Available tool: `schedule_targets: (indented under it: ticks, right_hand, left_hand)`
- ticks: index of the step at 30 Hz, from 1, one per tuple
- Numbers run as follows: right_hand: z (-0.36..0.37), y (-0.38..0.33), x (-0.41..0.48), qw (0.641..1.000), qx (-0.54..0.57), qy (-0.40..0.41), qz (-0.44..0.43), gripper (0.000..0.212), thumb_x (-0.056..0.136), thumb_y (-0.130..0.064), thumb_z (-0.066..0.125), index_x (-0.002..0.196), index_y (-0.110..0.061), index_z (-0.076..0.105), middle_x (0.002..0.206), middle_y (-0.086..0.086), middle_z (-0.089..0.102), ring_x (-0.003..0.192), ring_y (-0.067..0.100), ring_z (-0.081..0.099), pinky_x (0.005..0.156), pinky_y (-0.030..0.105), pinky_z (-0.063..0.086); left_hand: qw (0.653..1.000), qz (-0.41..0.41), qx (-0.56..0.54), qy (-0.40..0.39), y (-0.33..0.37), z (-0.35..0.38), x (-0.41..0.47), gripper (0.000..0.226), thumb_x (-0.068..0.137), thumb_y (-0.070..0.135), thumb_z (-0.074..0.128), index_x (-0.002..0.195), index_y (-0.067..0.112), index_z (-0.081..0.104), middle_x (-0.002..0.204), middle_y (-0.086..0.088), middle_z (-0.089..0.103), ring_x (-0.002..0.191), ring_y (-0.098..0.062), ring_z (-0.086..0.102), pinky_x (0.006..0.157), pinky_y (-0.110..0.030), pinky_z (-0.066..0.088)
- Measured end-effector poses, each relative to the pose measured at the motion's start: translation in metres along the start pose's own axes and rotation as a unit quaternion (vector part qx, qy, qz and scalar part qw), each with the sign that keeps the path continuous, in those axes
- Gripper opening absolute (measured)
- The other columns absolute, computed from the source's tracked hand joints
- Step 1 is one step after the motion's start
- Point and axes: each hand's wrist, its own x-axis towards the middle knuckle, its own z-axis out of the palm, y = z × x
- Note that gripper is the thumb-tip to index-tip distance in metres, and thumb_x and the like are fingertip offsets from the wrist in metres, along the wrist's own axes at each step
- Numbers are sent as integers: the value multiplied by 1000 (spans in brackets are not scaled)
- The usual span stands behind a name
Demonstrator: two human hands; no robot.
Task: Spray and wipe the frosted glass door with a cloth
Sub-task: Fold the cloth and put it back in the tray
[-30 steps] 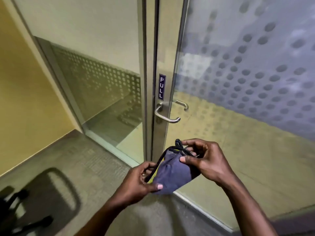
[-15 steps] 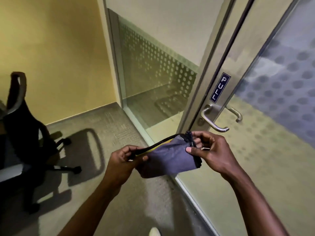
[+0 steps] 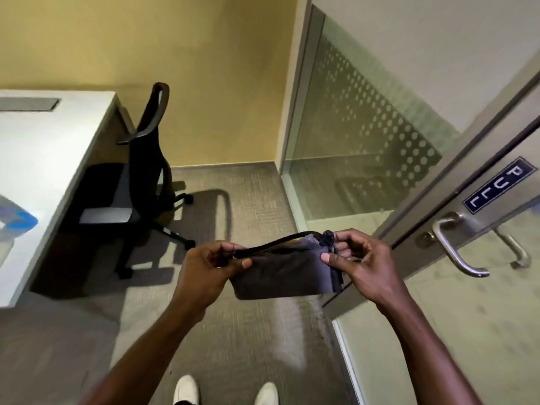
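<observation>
Nearest, two white shoes point(image 3: 187, 388) stand on grey carpet point(image 3: 254, 340) at the lower edge. Above them, both hands hold a dark cloth point(image 3: 285, 273) stretched between them at waist height. Left hand point(image 3: 204, 273) pinches the cloth's left end together with a black cord; right hand point(image 3: 362, 267) pinches the bunched right end between thumb and fingers. Just right of the hands, the frosted glass door point(image 3: 467, 331) shows a metal lever handle point(image 3: 455, 252) and a "PULL" sign point(image 3: 499, 185). Further left, a black office chair point(image 3: 146, 176) sits beside a white desk point(image 3: 43, 159). A yellow wall point(image 3: 175, 54) lies beyond.
</observation>
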Motion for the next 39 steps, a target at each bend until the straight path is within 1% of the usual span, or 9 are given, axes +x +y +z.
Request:
schedule_targets:
  ticks: [3,7,13,18,22,27,33,36,39]
  right_hand:
    - [32,-6,6,1000,6,-11,-13,29,82,-2,90,99,-23,80,78,-11,75,69,8,60,79,33,56]
    - [80,-26,8,999,2,-27,-32,28,85,-1,87,104,-20,81,83,5,78,68,7,60,81,37,57]
    - [188,-60,4,999,-12,-37,-34,27,87,-3,86,96,-28,78,71,-20,70,69,2,64,78,31,55]
    - [290,-84,3,999,-27,-18,-27,23,86,-10,88,98,-27,80,83,-4,79,84,24,77,83,43,63]
    - [359,-96,0,999,-28,-15,-7,24,85,-8,87,99,-27,81,82,-6,79,76,12,74,80,40,63]
    - [425,-108,4,999,-1,-29,25,23,85,-6,88,100,-21,81,84,2,82,81,23,79,83,49,66]
    - [493,-121,36,996,-10,-73,42,24,85,-8,89,100,-24,79,81,0,79,78,17,75,83,55,67]
    - [530,-126,61,994,-25,-106,29,30,83,-16,92,105,-29,76,83,-4,77,78,13,75,81,47,67]
    - [569,-132,84,989,-36,-145,16,47,77,-18,97,113,-31,70,82,-5,72,66,1,64,68,25,61]
  left_hand:
    - [998,-39,-35,28,-10,-28,-2,13,82,16,96,92,18,88,89,-3,87,92,-20,84,87,-38,64]
    - [996,-86,-16,27,-21,-74,-11,17,87,35,92,83,19,89,79,2,85,74,-4,79,76,-28,57]
    - [988,-116,-73,66,-51,-176,-12,30,86,37,93,66,17,82,72,-2,80,74,-15,73,85,-40,59]
    - [976,-143,-139,84,-72,-261,-16,38,96,30,84,88,-6,78,78,-8,78,75,-18,72,67,-35,63]
    - [979,-148,-119,68,-94,-324,-21,37,75,33,94,96,6,79,87,-6,86,82,-17,80,74,-38,65]
    - [977,-176,-67,101,-121,-387,-17,37,77,-1,97,108,8,80,94,-9,87,90,-28,83,72,-35,63]
    - [963,-181,-71,186,-145,-438,12,35,77,6,100,108,9,82,95,-11,87,90,-30,84,82,-40,68]
    - [958,-180,-54,219,-150,-459,36,30,78,11,100,97,22,80,90,-3,87,88,-26,84,85,-42,69]
    - [952,-174,-47,247,-151,-481,61,30,80,16,99,95,28,76,95,-1,84,89,-20,81,87,-39,68]
